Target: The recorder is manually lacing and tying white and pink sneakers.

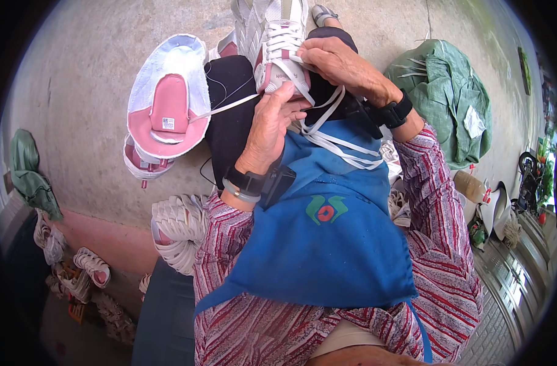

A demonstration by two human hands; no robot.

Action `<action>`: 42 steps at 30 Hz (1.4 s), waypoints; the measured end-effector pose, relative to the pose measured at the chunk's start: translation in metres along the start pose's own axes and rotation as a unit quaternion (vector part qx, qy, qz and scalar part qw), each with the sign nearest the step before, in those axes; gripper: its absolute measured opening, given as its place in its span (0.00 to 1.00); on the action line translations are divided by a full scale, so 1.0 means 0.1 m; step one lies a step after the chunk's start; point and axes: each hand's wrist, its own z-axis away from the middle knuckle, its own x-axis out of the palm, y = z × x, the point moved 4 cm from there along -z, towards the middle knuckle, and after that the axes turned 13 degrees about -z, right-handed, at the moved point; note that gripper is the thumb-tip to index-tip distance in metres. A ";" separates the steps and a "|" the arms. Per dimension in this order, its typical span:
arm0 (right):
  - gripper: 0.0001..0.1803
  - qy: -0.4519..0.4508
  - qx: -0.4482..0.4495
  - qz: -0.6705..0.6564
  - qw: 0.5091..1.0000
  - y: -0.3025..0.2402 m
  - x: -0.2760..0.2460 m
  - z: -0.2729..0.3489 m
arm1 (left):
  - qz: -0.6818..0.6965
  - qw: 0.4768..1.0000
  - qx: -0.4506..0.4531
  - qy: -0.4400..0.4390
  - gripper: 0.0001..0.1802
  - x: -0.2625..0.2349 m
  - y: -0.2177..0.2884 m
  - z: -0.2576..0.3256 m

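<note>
A white and pink sneaker [289,72] rests between my knees, its tongue toward me and white laces crossed over its front. My right hand [339,64] pinches the white shoelace [298,57] at the right row of eyelets. Below the tongue, my left hand [269,128] is palm up with its thumb against the tongue's end and its fingers curled beneath. One lace end stretches left over my leg. Several loose white laces [339,143] hang across my blue apron [345,256].
Left of my leg, an open white and pink shoe [196,116] lies over another shoe [141,161]. Bundled pale shoes [180,229] are beside my left elbow. A green sack [440,100] stands at the right. More shoes [92,265] lie lower left.
</note>
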 end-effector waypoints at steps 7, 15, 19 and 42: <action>0.12 0.151 -0.109 0.265 0.946 0.03 -0.16 0.15 | -0.085 0.995 -0.009 0.049 0.19 0.02 0.02 -0.07; 0.12 0.085 -0.085 0.145 0.982 0.01 0.00 0.41 | -0.076 0.984 0.086 0.136 0.12 0.02 -0.04 -0.19; 0.11 -0.028 -0.008 -0.109 0.994 -0.07 0.20 0.44 | -0.091 0.989 0.068 0.090 0.16 -0.02 -0.05 -0.19; 0.13 -0.028 0.169 -0.299 0.939 0.33 0.45 0.65 | -0.292 0.944 0.114 0.103 0.16 0.05 0.22 0.22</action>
